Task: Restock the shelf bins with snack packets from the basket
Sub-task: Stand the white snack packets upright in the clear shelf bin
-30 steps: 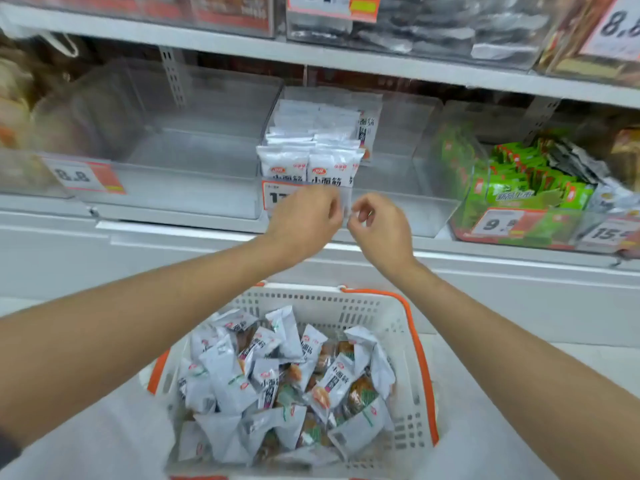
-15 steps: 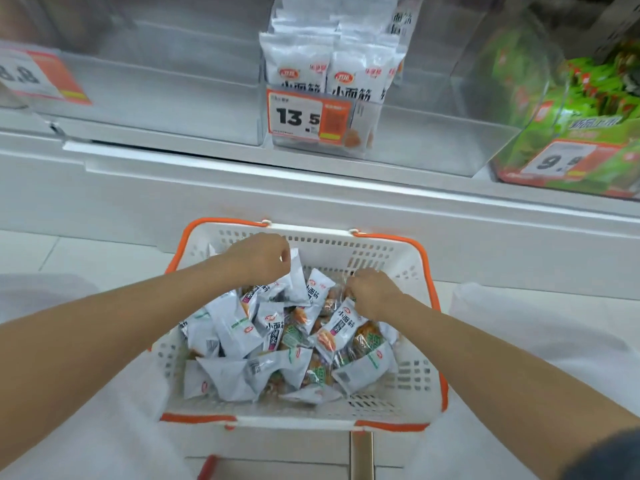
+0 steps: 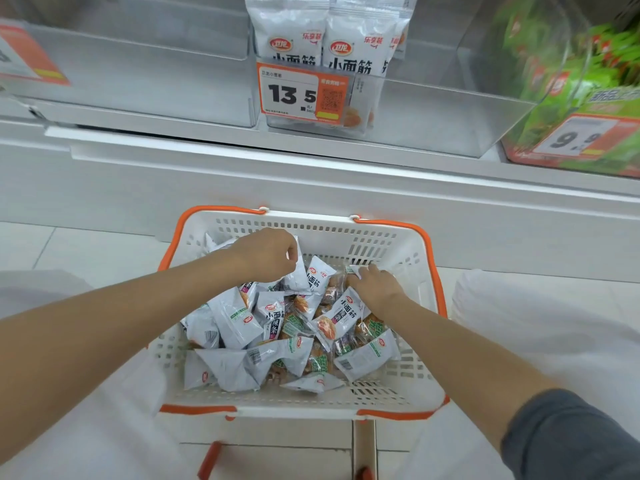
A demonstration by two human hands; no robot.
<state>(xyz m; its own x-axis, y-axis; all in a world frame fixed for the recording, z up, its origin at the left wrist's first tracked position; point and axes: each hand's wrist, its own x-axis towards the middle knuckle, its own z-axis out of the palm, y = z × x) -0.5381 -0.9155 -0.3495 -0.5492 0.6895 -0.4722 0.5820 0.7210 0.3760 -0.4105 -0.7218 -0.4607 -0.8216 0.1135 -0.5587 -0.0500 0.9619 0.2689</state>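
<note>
A white basket with orange rim (image 3: 426,251) sits below me, filled with several grey-white snack packets (image 3: 239,320). My left hand (image 3: 268,254) is inside the basket at its far left, fingers curled round the top of a grey packet (image 3: 298,275). My right hand (image 3: 375,287) reaches into the far right of the pile, fingers curled over a small packet (image 3: 353,270). On the shelf above, a clear bin (image 3: 322,98) with a 13.5 price tag holds upright packets of the same kind.
An empty clear bin (image 3: 138,74) stands left of the stocked one. Another empty clear bin (image 3: 443,112) lies to its right, then a bin of green packets (image 3: 581,98). White shelf base (image 3: 311,181) runs behind the basket. My white-clothed knees flank the basket.
Both hands dropped from the shelf bin's front into the basket. The view tilted down. Since half a second ago the hands have barely shifted among the packets.
</note>
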